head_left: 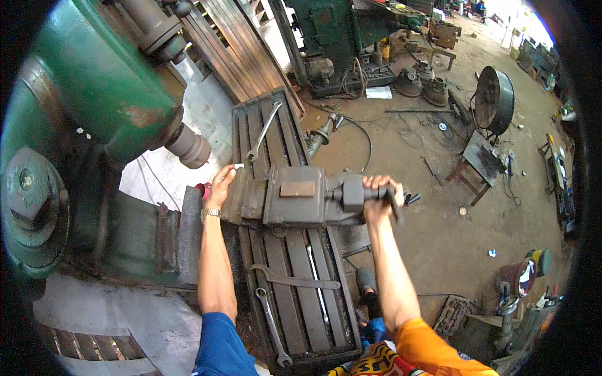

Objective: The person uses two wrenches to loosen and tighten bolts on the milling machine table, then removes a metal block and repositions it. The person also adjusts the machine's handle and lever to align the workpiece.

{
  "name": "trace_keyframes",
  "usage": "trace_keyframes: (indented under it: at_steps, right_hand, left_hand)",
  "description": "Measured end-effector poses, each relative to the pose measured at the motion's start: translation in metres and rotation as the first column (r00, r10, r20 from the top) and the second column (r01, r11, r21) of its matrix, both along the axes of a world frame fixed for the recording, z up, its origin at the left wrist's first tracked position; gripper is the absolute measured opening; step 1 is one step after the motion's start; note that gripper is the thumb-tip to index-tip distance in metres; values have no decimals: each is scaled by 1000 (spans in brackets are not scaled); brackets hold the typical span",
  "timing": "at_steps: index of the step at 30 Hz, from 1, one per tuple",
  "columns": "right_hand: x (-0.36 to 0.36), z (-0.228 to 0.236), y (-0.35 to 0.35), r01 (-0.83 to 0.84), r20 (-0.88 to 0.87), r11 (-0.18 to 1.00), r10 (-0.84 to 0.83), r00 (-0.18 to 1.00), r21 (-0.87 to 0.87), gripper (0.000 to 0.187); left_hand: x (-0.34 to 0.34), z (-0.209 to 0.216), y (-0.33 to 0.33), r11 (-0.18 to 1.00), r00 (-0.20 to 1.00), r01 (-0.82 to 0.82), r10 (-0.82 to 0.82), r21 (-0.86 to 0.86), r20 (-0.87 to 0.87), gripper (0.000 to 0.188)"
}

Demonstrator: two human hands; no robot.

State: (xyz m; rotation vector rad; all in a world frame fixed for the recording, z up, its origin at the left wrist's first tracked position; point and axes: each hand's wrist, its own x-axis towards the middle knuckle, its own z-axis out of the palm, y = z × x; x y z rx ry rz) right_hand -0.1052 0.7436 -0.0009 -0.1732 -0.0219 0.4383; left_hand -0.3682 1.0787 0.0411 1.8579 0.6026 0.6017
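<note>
A grey machine vise (298, 197) lies across the slotted machine table (291, 250) in front of me. My left hand (219, 189) is at the vise's left, jaw end, its fingers closed at the tips on a small pale piece (238, 166). A wristwatch is on that wrist. At the other end, my right hand (381, 194) wraps round the vise's crank handle (396, 205). Something round and red (204, 190) shows just left of my left hand. Beyond the vise, a combination wrench (264, 131) lies on the table.
Nearer me on the table lie a flat curved wrench (295, 279), a long wrench (273, 329) and a thin bright wrench (316, 276). A green machine head with a spindle (190, 147) looms at left. On the floor at right are a low metal stand (480, 160) and a round drum (493, 100).
</note>
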Motion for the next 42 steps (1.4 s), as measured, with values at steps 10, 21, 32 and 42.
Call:
trace_keyframes:
  at_steps: [10, 21, 32, 42]
  right_hand:
    - [61, -19, 34, -117, 43, 993, 117, 992, 8, 35]
    - [-41, 16, -30, 27, 40, 997, -24, 999, -69, 32]
    - [-15, 9, -11, 29, 40, 998, -27, 999, -47, 31]
    - [53, 0, 26, -138, 16, 990, 137, 990, 6, 34]
  left_hand:
    - [-6, -13, -22, 991, 986, -114, 104, 67, 133, 30]
    - [-1, 12, -9, 999, 999, -1, 2, 34, -51, 37]
    - [-6, 6, -10, 992, 997, -70, 65, -107, -47, 43]
    - [-29, 19, -107, 968, 971, -218, 203, 128, 124, 88]
